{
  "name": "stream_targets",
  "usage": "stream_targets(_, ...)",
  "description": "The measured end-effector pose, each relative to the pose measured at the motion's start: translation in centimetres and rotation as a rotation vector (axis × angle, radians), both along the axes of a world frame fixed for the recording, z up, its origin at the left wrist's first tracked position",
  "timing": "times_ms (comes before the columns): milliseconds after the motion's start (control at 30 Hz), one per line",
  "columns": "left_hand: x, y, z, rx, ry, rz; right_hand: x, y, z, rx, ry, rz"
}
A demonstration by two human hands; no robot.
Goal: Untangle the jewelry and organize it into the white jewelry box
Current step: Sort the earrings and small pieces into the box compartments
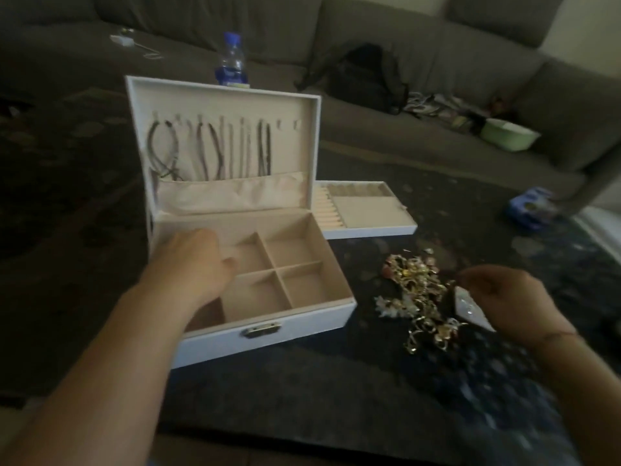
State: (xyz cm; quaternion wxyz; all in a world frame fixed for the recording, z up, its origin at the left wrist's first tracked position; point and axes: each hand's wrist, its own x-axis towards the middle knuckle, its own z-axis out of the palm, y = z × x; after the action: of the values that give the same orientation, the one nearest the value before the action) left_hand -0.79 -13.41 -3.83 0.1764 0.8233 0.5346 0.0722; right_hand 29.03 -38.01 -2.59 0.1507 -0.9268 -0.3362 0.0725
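From the head camera, your left hand (198,264) reaches into the white jewelry box (268,334), over its left compartments; the fingers curl down, but the picture is too soft for you to tell whether they hold anything. Your right hand (504,297) hovers just right of the tangled jewelry (420,297) on the table (336,391), thumb and fingertips drawn close as if pinching something fine; whether a chain is actually between them cannot be made out.

The box stands open, its lid upright with several necklaces (208,149) already hung on the hooks. The four small compartments at right look bare. A removable tray (366,210) lies behind and to the right of the box.

Judging by the pile, expect light, limp chains mixed with stiffer gold and pinkish pieces that snag on each other. Thin links will likely kink or snap if you yank them. Take hold of a sturdier part, a clasp or pendant at the pile's edge, and lift gently while the other hand pins the rest down. A small white piece (396,306) at the left edge looks easiest to free.
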Motion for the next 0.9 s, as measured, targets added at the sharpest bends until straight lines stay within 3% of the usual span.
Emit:
stream_targets(133, 0.3, 0.5, -1.1, 0.007, 0.030, 0.016, 2.4, -2.1, -0.6, -0.089, 0.083, -0.059)
stream_targets(400, 0.5, 0.5, -1.6, 0.005, -0.048, 0.021, 3.3, -4.1, -0.9, -0.220, 0.257, 0.115)
stream_targets(633, 0.0, 0.5, -1.8, -0.036, -0.127, 0.000, 5.8, -5.2, -1.6, -0.333, 0.128, 0.104)
stream_targets(733, -0.1, 0.5, -1.8, -0.012, -0.115, -0.005, 7.8, -5.5, -2.1, -0.230, 0.099, 0.122)
stream_targets(800, -0.1, 0.3, -1.5, -0.032, -0.122, -0.003, 4.0, -3.1, 0.3, -0.079, 0.045, 0.170)
stream_targets(900, -0.1, -0.2, -1.3, -0.037, -0.207, 0.005, -3.7, 2.6, 3.1, 0.113, 0.021, 0.417)
